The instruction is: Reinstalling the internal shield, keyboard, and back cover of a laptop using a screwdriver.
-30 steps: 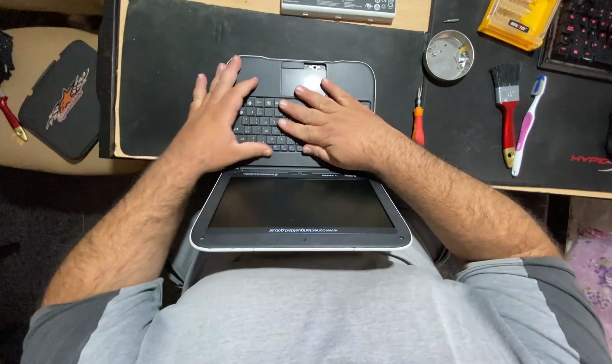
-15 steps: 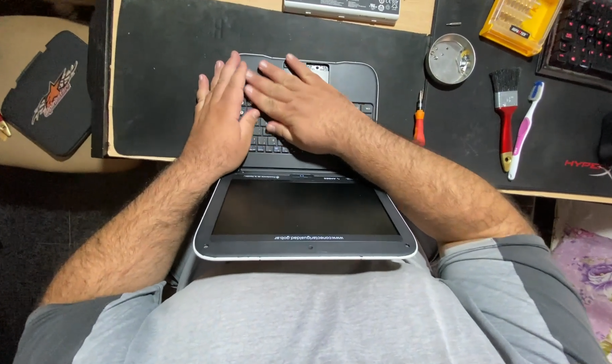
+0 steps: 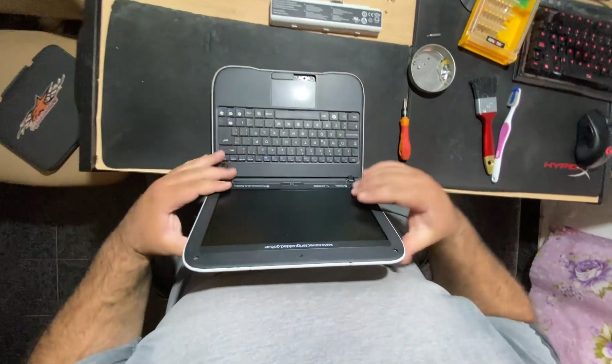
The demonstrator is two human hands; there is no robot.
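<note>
Across the top and centre, a wide black desk mat (image 3: 158, 101) over a tan desk (image 3: 252, 12), its near edge cutting off toward 6 o'clock. At centre, an open grey laptop (image 3: 289, 121), keyboard half flat on the mat, screen half tipped past the desk edge toward the lap, dark and facing up. At 9 o'clock of the hinge, the left hand (image 3: 174, 209), curled around the screen's left edge with fingertips at the keyboard's lower-left corner. At 3 o'clock of the hinge, the right hand (image 3: 407, 205), blurred, wrapped around the screen's right edge near the corner; exact finger spread there impossible to tell. Open mat at 9 o'clock of the keyboard; tighter at 3 o'clock, an orange-handled screwdriver (image 3: 404, 135) just beside the laptop. Further toward 3 o'clock, a red-handled brush (image 3: 486, 128) beside a pink toothbrush (image 3: 505, 135). At 1 o'clock, a small round metal dish (image 3: 432, 68). At 12 o'clock, a long grey battery pack (image 3: 326, 15), apart from the laptop's far edge.
</note>
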